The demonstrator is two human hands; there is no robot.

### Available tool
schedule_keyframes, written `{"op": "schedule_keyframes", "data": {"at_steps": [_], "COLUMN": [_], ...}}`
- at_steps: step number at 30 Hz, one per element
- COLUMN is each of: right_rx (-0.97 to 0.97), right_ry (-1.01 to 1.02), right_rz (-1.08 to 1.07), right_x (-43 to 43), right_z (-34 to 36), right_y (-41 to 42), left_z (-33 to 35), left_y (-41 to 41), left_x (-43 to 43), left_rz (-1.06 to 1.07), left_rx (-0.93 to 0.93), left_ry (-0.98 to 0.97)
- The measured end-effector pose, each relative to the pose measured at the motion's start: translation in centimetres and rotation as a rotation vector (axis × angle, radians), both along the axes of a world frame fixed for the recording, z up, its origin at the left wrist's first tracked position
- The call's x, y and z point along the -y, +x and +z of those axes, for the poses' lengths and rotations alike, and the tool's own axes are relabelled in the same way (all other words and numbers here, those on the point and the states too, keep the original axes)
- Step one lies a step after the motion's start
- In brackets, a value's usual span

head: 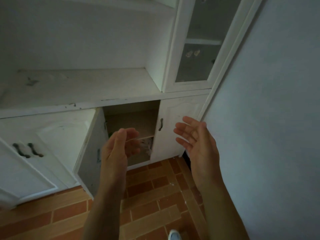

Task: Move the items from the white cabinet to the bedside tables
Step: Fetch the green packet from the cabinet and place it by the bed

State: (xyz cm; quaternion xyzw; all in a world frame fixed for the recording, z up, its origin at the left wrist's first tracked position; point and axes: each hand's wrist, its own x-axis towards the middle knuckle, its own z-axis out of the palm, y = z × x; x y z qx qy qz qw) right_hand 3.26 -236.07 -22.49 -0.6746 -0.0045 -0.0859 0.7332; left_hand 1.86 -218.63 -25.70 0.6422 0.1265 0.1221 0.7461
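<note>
White cabinet stands open before left hand and right hand, both raised, palms facing, each grip loosely apart.

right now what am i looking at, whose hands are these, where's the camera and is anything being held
No machine here: one camera sits on a person's head, looking forward and down, so you see what they see. The left hand and right hand are both empty, fingers relaxed, raised before a white cabinet. One lower door stands open. Inside, under a shelf, lies something pale and crumpled; I cannot tell what it is. Below is a brick-patterned floor.
</note>
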Motion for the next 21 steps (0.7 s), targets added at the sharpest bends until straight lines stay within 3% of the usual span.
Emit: {"op": "schedule_keyframes", "data": {"at_steps": [6, 10, 21], "right_rx": [-0.028, 0.029, -0.022], "right_ry": [0.042, -0.057, -0.078], "right_rz": [0.151, 0.248, 0.573], "right_x": [-0.6, -0.6, 1.3], "right_z": [-2.4, -3.9, -5.2], "right_y": [10.7, 17.9, 34.7], "left_z": [-1.4, -2.0, -1.7], "left_y": [7.4, 13.1, 26.4], "left_x": [0.7, 2.2, 5.2], "left_rz": [0.144, 0.280, 0.557], "left_rx": [-0.017, -0.019, -0.023], "left_ry": [0.075, 0.136, 0.054]}}
